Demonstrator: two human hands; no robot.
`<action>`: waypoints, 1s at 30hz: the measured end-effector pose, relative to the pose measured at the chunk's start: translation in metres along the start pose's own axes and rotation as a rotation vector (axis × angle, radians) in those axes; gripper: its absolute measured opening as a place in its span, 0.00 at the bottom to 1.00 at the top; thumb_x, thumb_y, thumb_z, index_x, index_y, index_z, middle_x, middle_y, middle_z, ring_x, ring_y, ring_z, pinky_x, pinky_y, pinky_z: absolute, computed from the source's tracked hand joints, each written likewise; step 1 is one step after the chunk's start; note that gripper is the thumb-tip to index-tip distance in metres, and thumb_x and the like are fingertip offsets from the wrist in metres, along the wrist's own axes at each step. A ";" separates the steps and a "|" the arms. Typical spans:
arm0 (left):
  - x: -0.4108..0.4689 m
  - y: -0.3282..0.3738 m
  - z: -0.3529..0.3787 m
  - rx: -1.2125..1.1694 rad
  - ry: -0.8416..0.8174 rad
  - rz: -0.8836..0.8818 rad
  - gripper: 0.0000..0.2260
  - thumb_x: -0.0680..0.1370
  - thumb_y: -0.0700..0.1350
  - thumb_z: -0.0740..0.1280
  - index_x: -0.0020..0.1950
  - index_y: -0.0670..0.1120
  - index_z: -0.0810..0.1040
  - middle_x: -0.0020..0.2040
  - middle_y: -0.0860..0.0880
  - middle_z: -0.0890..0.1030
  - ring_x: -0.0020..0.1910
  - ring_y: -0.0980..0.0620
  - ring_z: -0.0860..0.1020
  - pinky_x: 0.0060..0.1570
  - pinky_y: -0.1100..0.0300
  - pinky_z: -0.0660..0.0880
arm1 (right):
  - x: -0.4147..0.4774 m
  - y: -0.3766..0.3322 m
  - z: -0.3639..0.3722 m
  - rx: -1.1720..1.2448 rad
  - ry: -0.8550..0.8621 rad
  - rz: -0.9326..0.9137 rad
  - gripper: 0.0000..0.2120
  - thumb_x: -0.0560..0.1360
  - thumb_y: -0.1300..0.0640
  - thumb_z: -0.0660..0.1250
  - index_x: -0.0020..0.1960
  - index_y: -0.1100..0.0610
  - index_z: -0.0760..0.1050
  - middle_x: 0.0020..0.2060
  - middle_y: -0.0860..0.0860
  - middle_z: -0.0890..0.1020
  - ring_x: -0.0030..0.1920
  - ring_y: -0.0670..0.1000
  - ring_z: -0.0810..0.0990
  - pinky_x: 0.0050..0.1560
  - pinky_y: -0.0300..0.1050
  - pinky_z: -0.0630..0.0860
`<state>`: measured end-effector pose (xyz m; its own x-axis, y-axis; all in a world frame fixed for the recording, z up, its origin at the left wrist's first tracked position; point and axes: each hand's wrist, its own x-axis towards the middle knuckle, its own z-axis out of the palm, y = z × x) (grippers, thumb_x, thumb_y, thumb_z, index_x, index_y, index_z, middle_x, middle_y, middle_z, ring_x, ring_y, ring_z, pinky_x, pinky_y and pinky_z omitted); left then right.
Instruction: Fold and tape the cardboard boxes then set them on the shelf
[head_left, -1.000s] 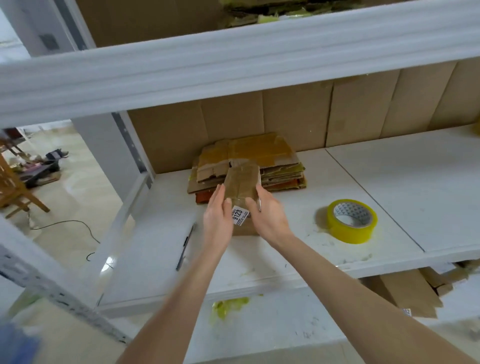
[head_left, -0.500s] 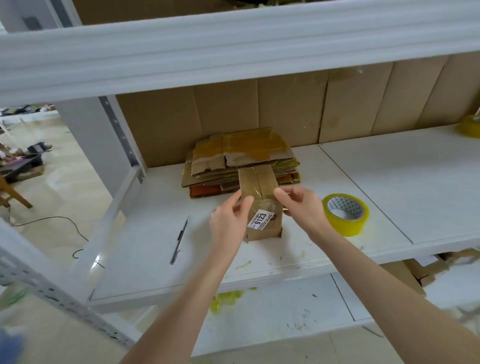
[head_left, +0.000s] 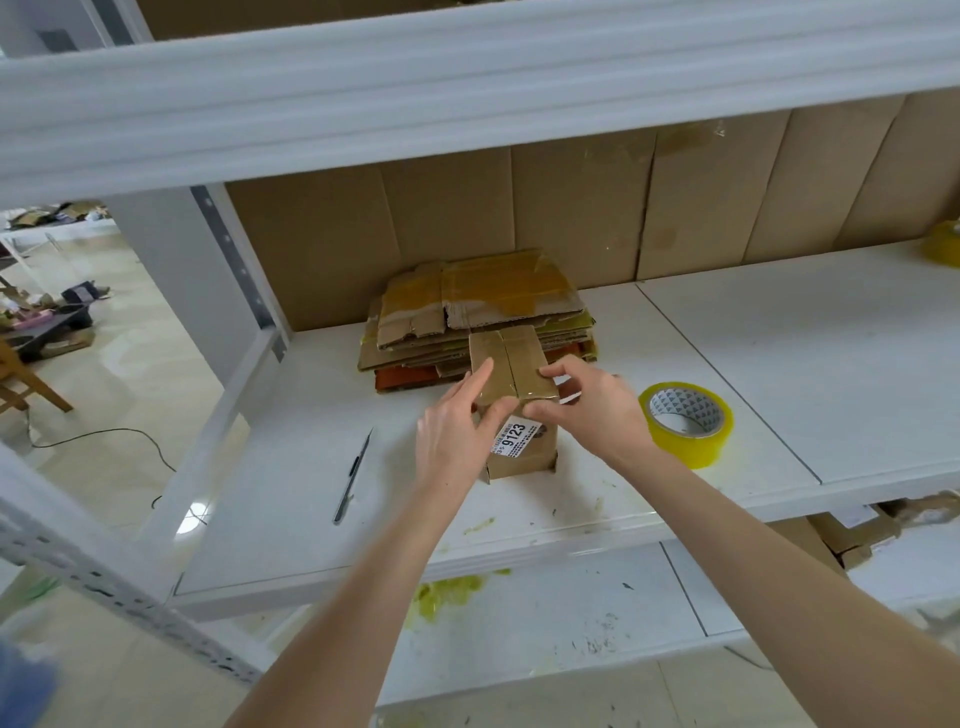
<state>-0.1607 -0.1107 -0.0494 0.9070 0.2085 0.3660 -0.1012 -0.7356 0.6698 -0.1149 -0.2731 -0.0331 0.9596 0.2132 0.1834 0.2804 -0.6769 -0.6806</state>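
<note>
A small brown cardboard box (head_left: 511, 364) with a white 9123 label stands upright on the white shelf (head_left: 779, 364). Clear tape runs over its closed top flaps. My left hand (head_left: 457, 436) lies against the box's left side with straight fingers reaching the top, its thumb on the front face. My right hand (head_left: 592, 410) pinches the top front edge at the right corner, fingers curled. A yellow tape roll (head_left: 685, 423) lies flat just right of my right hand.
A stack of flattened cardboard (head_left: 478, 306) sits directly behind the box against the cardboard back wall. A thin dark cutter (head_left: 353, 475) lies on the shelf to the left. A second tape roll (head_left: 943, 244) shows at the far right. The upper shelf beam (head_left: 467, 98) hangs overhead.
The box went from leaning toward the stack to standing upright. My hands shifted from its sides up to its taped top edge.
</note>
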 end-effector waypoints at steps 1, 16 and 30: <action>0.002 -0.002 0.000 -0.017 -0.002 0.004 0.24 0.75 0.57 0.67 0.70 0.57 0.70 0.63 0.47 0.79 0.43 0.54 0.80 0.44 0.60 0.78 | 0.000 0.001 0.001 -0.003 0.011 -0.017 0.21 0.70 0.41 0.73 0.60 0.46 0.75 0.44 0.45 0.80 0.44 0.47 0.77 0.41 0.42 0.74; -0.005 -0.022 0.002 -0.103 -0.054 -0.062 0.23 0.78 0.50 0.65 0.71 0.65 0.64 0.38 0.55 0.82 0.34 0.53 0.79 0.34 0.62 0.75 | 0.006 0.027 -0.001 0.421 -0.087 -0.023 0.21 0.72 0.63 0.73 0.61 0.46 0.79 0.41 0.41 0.83 0.43 0.37 0.82 0.43 0.30 0.77; -0.012 -0.015 0.000 -0.047 -0.031 -0.085 0.27 0.80 0.50 0.62 0.72 0.67 0.52 0.53 0.55 0.83 0.44 0.58 0.81 0.43 0.57 0.79 | 0.002 0.030 -0.009 0.237 -0.071 -0.145 0.21 0.72 0.60 0.74 0.63 0.49 0.78 0.46 0.46 0.84 0.44 0.41 0.81 0.46 0.22 0.71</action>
<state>-0.1695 -0.1026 -0.0636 0.9254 0.2484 0.2863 -0.0412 -0.6848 0.7275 -0.1044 -0.2994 -0.0470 0.9038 0.3501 0.2462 0.3935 -0.4538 -0.7995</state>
